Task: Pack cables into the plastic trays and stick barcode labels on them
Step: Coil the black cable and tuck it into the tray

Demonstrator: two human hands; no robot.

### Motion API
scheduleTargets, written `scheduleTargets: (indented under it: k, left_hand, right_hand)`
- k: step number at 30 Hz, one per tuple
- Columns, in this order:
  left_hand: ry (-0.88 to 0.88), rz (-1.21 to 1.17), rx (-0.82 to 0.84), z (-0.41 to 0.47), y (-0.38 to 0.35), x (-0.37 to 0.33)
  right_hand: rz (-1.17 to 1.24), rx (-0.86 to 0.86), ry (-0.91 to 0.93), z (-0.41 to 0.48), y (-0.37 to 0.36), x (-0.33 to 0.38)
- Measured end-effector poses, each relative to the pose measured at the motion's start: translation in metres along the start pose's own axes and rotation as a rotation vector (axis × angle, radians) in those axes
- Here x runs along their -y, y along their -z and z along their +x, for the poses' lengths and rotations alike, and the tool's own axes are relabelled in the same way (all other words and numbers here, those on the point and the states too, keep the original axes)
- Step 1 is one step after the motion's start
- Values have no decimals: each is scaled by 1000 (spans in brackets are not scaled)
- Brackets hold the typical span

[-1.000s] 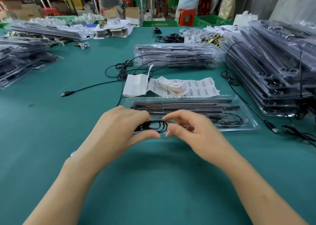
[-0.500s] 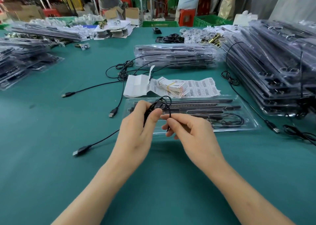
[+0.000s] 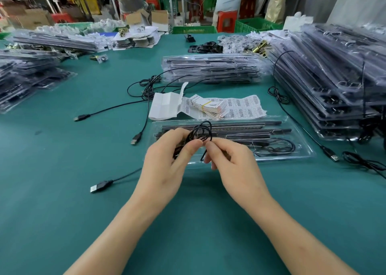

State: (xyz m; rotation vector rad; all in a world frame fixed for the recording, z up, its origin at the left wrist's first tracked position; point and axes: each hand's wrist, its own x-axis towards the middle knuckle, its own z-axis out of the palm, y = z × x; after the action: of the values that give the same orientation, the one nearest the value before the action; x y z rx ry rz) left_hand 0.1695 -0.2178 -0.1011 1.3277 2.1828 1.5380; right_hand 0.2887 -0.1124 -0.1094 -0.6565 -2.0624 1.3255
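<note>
Black cable [image 3: 201,133] (hands-held) over tray edge [image 3: 229,162]

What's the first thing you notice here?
Two hands in the middle, the left hand and right hand, pinching a looped black cable above a clear plastic tray. Barcode labels lie just behind, and tall tray stacks fill the right side.

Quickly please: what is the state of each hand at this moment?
Left hand: closed, holding the coiled black cable.
Right hand: closed, fingertips pinching the same cable.
</note>
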Motion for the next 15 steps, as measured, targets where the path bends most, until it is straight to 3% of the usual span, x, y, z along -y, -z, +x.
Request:
scheduleTargets:
  k: [5, 10, 15]
  left_hand:
    - [-80, -15, 182, 3, 16, 5]
    - [-103, 57, 212, 4, 18, 9]
    - [-177, 290, 226, 3, 15, 12]
  right_hand:
    - [240, -7, -71, 3, 6, -3]
    - [176, 76, -38, 3, 6, -3]
    - [199, 135, -6, -1, 5, 2]
